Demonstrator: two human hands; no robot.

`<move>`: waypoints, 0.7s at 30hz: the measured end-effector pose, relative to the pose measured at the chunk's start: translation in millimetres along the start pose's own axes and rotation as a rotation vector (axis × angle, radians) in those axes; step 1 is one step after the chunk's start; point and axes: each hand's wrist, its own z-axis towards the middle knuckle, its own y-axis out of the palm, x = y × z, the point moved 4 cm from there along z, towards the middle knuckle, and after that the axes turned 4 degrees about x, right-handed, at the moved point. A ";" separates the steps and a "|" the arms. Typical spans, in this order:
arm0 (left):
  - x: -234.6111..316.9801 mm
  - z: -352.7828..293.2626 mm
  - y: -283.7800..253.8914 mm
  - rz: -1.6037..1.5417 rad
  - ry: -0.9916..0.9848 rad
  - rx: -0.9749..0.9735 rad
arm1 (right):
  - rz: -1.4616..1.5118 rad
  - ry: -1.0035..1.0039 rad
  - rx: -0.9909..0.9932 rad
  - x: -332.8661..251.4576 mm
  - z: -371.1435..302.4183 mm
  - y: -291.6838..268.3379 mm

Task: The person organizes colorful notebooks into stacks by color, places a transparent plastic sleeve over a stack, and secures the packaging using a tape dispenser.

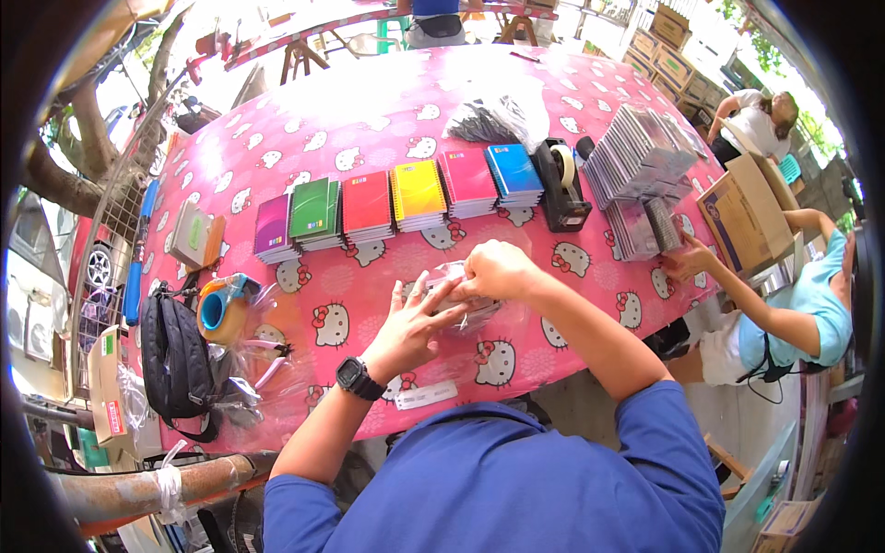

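Note:
Just in front of me on the table lies a small clear plastic-wrapped pack (477, 320); glare and my hands hide what is inside. My left hand (419, 323), with a black watch on its wrist, rests on the pack's left side with fingers spread. Curled at the pack's upper edge, my right hand (498, 272) pinches the plastic. Beyond my hands stands a row of spiral notebook stacks: purple (275, 226), green (314, 212), red (367, 205), yellow (418, 194), pink (468, 182) and blue (514, 173). A white strip (426, 395) lies near my left wrist.
A black tape dispenser (564, 198) sits beside wrapped notebook stacks (641, 157). At right, a co-worker's hand (687, 260) touches those stacks near a cardboard box (747, 212). On the left are a black bag (175, 355), tape rolls (219, 309) and pink-handled pliers (270, 369).

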 end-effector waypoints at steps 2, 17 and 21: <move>0.1 -0.1 -0.4 0.001 0.008 -0.007 | -0.127 0.024 0.070 5.6 -1.1 -2.0; 16.8 5.5 -8.5 -0.228 0.027 0.704 | 0.885 -0.238 0.918 17.0 -73.8 16.5; 16.8 -3.2 -34.1 -0.471 0.014 0.913 | 0.943 -0.170 0.739 36.4 -65.5 29.6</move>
